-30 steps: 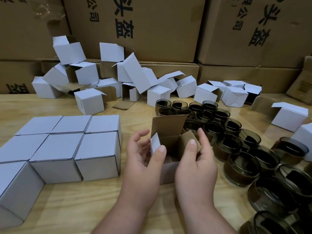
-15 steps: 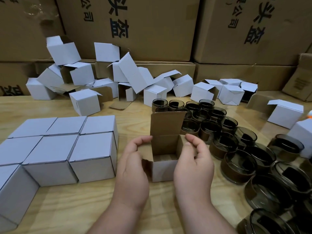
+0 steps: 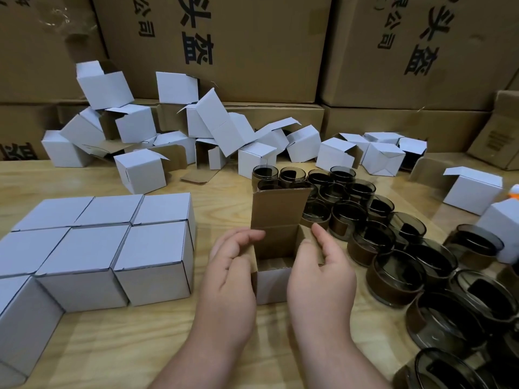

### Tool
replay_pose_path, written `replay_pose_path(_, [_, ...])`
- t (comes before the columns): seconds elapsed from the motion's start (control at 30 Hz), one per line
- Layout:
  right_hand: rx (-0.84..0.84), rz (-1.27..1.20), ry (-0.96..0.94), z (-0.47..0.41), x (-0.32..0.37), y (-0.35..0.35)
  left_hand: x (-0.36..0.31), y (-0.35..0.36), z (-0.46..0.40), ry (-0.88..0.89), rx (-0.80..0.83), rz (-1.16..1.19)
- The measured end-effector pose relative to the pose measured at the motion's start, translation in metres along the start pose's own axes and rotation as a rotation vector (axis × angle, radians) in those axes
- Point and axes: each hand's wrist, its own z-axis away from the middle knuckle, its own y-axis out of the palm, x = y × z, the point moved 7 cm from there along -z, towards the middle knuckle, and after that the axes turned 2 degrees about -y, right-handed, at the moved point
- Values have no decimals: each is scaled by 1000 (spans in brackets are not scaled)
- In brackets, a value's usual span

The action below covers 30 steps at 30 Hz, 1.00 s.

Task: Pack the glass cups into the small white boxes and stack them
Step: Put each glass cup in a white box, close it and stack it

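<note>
On the pale wooden tabletop [image 3: 98,346], close to the near edge, stands a small white cardboard box with a brown inside [image 3: 273,282], its top open and its tall brown lid flap [image 3: 280,207] standing upright at the back. At its left side, the left hand [image 3: 229,279] has its fingers curled over the side flap there, fingertips bent inward at the rim. At the opposite side, the right hand [image 3: 320,276] pinches the right side flap [image 3: 309,234] between thumb and fingers. Nothing can be seen inside the box. Just behind and to the right of it, a crowd of dark smoked-glass cups with brown bands [image 3: 393,248] stands upright on the table, running from the middle back toward the near right corner. To the left, closed white boxes [image 3: 106,248] sit packed edge to edge in a tidy block. Farther back, a loose heap of white boxes with open flaps [image 3: 168,136] lies tumbled against big brown shipping cartons printed with black characters [image 3: 224,46]. One more half-open white box [image 3: 474,189] sits apart at the far right.
</note>
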Motion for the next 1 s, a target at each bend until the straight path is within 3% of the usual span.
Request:
replay_pose_path(0.13, [15,-19,45,-2,-5,1,5,8,1,-85,128,49])
replay_pose_path(0.27, [19,-54,81,-2,-7,0,1,13,4,-72,185,-72])
replay_pose_path(0.63, [117,-1,120,-1,-5,3,0,12,3,-93,165,-134])
replay_pose_path(1.0, [86,-26,119,-2,-9,2,3,11,4,-124,180,-99])
